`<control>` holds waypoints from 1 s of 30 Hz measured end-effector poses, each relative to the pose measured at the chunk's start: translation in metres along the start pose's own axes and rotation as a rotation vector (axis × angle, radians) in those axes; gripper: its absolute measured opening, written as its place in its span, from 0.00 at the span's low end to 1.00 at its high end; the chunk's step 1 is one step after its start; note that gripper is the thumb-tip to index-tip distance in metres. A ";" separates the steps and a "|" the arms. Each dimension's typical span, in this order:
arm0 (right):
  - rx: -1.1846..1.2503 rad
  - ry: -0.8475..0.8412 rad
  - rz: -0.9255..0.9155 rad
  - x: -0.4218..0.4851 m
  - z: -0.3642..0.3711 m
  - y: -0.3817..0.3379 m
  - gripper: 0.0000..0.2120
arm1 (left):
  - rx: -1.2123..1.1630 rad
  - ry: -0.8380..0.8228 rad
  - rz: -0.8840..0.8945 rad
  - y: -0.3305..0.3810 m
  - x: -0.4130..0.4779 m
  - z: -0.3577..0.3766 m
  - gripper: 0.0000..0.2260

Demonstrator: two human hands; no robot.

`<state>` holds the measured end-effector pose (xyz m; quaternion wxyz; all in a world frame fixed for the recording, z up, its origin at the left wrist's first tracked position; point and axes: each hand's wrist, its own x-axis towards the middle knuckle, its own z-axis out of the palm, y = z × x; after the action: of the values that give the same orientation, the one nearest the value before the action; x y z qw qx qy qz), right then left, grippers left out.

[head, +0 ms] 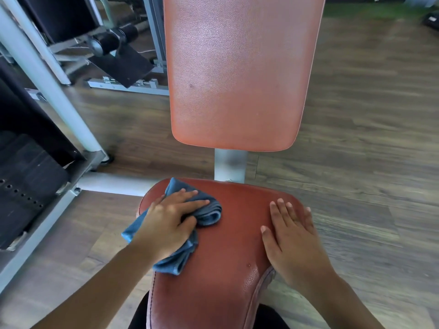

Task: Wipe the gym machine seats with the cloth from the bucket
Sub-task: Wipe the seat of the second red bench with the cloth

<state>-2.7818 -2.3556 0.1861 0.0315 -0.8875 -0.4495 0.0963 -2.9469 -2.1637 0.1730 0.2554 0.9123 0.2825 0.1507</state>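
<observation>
the blue cloth (210,216) was pressed onto the red seat's (232,245) left side by the left hand (169,219), fingers straight, its middle hidden under the palm; the right hand (293,238) was laid flat on the seat's right edge; the seat's near end was cut off.

Brown wood-plank floor (356,119) spans the frame. Grey machine frame (48,79) slants across the upper left, with a black weight stack (23,176) at lower left and a green strip (370,7) at top right.
</observation>
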 end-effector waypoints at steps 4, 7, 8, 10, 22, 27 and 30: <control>0.021 0.033 -0.018 -0.007 0.000 -0.007 0.45 | 0.155 -0.043 -0.130 0.046 0.012 0.017 0.23; 0.050 0.061 -0.019 -0.015 0.003 -0.009 0.45 | 0.086 -0.122 0.056 0.056 -0.021 0.015 0.25; 0.054 0.074 -0.025 -0.018 0.003 -0.009 0.45 | 0.017 -0.119 0.089 0.051 -0.034 0.009 0.26; 0.047 0.082 -0.031 -0.021 0.001 -0.010 0.44 | -0.071 -0.072 0.074 0.034 -0.046 0.000 0.26; 0.013 0.103 -0.051 -0.031 0.015 -0.021 0.31 | -0.035 -0.077 0.096 0.052 -0.065 -0.003 0.27; 0.006 0.102 -0.072 -0.029 0.007 -0.021 0.45 | 0.083 -0.010 -0.055 0.060 -0.042 0.004 0.28; 0.011 0.153 -0.046 -0.024 0.014 -0.020 0.42 | 0.101 -0.101 0.052 0.069 -0.042 0.007 0.27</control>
<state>-2.8148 -2.3636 0.1785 0.0728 -0.8815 -0.4656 0.0298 -2.9470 -2.2405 0.1995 0.2192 0.9374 0.2527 0.0965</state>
